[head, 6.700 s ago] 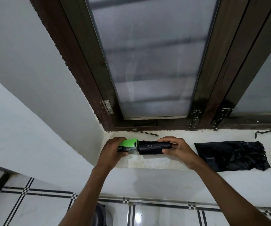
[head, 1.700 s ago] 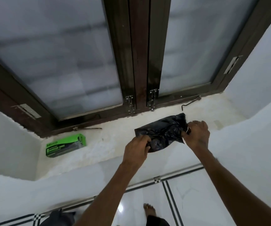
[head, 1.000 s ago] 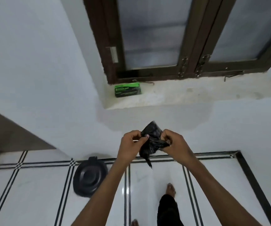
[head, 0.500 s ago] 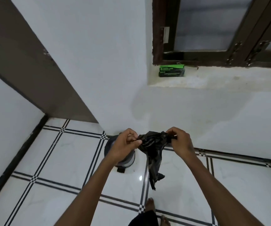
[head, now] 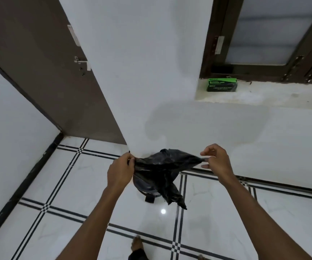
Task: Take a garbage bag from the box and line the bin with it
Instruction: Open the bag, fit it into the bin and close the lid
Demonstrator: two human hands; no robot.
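I hold one black garbage bag (head: 162,166) stretched between my two hands, in the air above the bin (head: 145,186). My left hand (head: 120,170) pinches the bag's left edge between thumb and curled fingers. My right hand (head: 216,162) pinches the right corner between fingertips, its other fingers loosely spread. The rest of the bag hangs crumpled, its tail dangling down to the right of the bin. Only part of the one dark bin shows below the bag; it stands on the white tiled floor (head: 76,194) close to the wall. One green garbage bag box (head: 221,85) lies on the windowsill (head: 264,94), well apart from my hands, at the sill's left end. One brown door (head: 38,62) stands to the left.
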